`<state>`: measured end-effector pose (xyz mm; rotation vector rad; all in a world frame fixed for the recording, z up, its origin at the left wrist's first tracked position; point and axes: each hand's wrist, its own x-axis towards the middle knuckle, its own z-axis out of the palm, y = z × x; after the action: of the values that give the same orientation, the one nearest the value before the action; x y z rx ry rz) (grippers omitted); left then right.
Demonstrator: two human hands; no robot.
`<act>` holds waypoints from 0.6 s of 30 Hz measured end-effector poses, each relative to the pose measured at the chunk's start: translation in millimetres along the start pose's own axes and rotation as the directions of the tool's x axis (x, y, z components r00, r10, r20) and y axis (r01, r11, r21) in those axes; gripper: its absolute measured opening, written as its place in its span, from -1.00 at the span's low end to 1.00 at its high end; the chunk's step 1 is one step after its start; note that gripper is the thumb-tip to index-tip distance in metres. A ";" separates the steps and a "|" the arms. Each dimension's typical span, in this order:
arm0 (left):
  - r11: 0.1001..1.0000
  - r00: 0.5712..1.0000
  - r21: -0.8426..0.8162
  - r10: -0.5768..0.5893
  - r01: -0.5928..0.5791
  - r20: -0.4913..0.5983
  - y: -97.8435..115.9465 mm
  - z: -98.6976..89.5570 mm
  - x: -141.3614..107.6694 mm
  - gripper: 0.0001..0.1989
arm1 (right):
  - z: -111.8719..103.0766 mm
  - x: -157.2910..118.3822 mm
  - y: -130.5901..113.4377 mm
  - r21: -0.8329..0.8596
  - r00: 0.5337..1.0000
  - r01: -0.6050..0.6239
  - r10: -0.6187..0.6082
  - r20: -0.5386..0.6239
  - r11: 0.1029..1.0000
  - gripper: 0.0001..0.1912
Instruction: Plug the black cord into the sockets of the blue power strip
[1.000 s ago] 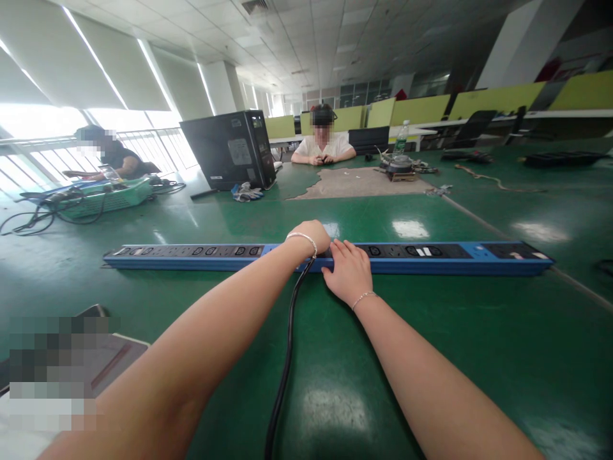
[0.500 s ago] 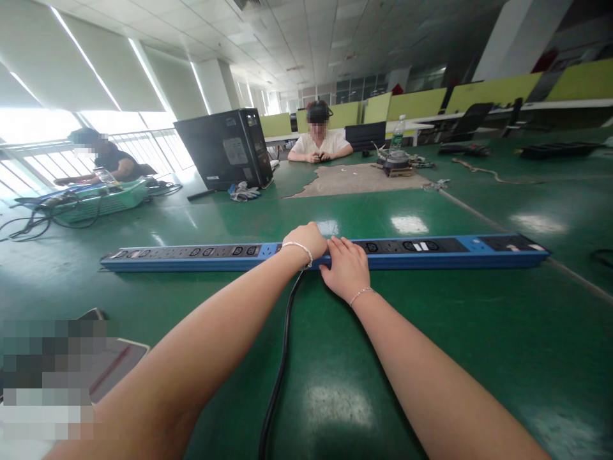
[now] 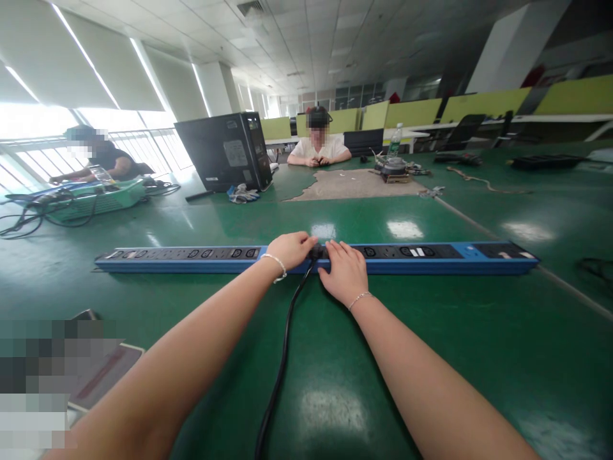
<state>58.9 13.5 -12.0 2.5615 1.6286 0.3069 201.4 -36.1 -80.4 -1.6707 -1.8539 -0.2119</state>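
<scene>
A long blue power strip [image 3: 407, 264] with black sockets along its top lies across the green tabletop. Near its middle, a black plug [image 3: 317, 251] sits at the strip's top face, its black cable [image 3: 286, 345] running down toward me. My left hand [image 3: 290, 249] holds the plug from the left side, thumb and fingertips closed at it. Just to the right, my right hand [image 3: 345, 268] grips the power strip, fingers over the top and thumb at the front side. How deep the plug sits in its socket cannot be made out.
A black computer case [image 3: 223, 153] stands at the back left, with gloves [image 3: 243, 193] beside it. Left of that is a green basket [image 3: 103, 201] with cables. A bottle [image 3: 395, 140] stands at the back. One person sits opposite, another at the far left.
My left hand has shifted slightly left and turned, so the plug between my hands now shows. My right hand stays on the power strip. The view has tilted a little.
</scene>
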 end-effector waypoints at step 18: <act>0.988 0.938 0.134 0.113 -0.072 -0.329 -53.6 44.0 -37.4 -0.43 | -7.8 2.5 -17.2 -0.007 0.978 0.206 -0.207 -0.018 0.978 -0.59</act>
<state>5.6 3.9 -69.2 2.8061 1.6752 0.7116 187.8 -41.2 -67.9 -1.4733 -2.0144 -0.3174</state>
